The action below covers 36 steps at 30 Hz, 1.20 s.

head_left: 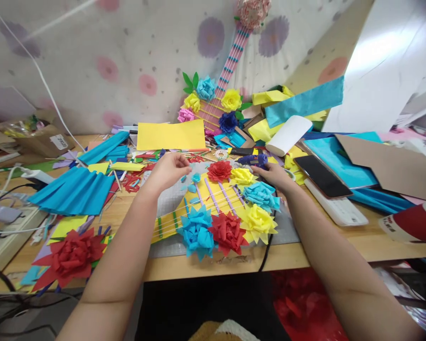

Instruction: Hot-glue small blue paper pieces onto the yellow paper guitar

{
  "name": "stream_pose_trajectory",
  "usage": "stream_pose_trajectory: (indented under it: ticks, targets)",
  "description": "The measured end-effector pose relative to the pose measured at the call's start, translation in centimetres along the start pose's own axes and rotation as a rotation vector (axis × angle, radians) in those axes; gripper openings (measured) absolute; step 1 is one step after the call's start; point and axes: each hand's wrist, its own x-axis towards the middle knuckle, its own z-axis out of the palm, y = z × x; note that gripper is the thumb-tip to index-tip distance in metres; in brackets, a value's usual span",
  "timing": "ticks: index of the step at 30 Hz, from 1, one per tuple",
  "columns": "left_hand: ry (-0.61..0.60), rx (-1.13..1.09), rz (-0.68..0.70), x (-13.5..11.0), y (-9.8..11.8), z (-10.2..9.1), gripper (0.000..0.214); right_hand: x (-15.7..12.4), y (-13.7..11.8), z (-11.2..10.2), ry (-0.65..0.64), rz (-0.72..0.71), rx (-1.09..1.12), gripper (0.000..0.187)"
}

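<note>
A yellow paper guitar (213,195) lies on the grey cutting mat (287,232), with purple strips and pale strings across it. Red, yellow and blue crepe paper flowers edge its body, among them a red flower (228,232) and a blue flower (198,232) at the front. Above the guitar's upper left side is my left hand (171,170), its fingers pinched together; whatever is between them is too small to make out. Small blue petals (191,188) lie just below it. At the guitar's far right, my right hand (276,176) has its fingers around a dark blue glue gun (252,160), partly hidden.
A decorated pink guitar (230,66) leans on the back wall. Yellow paper (171,135), pleated blue crepe paper (76,192) and scraps surround the mat. A loose red flower (74,255) sits front left, a phone (323,176) and a cup (412,221) at right, power strip (14,237) at left.
</note>
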Motion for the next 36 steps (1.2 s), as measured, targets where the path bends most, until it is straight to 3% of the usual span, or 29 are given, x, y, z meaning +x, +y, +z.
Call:
stream_pose_trajectory:
  ticks: [5,9,13,22,36]
  targets:
    - [0.105,-0.23,-0.074,0.5,1.0,0.9,0.016,1.5,-2.8,-2.9,0.118,-0.081,0.326,0.046]
    - [0.062,-0.313,-0.147,-0.2,1.3,0.9,0.011,0.5,-7.0,-4.8,-0.005,-0.316,0.275,0.053]
    - [0.036,-0.355,-0.193,-0.5,1.4,1.5,0.007,-1.5,-9.5,-4.3,-0.245,-0.457,0.102,0.056]
    - [0.065,-0.32,-0.201,-0.5,0.9,2.8,0.012,-1.2,-9.4,-0.7,-0.306,-0.562,-0.038,0.052]
    - [0.044,-0.276,-0.186,-0.2,0.2,3.2,0.009,-1.1,-9.5,0.1,-0.358,-0.557,-0.034,0.046]
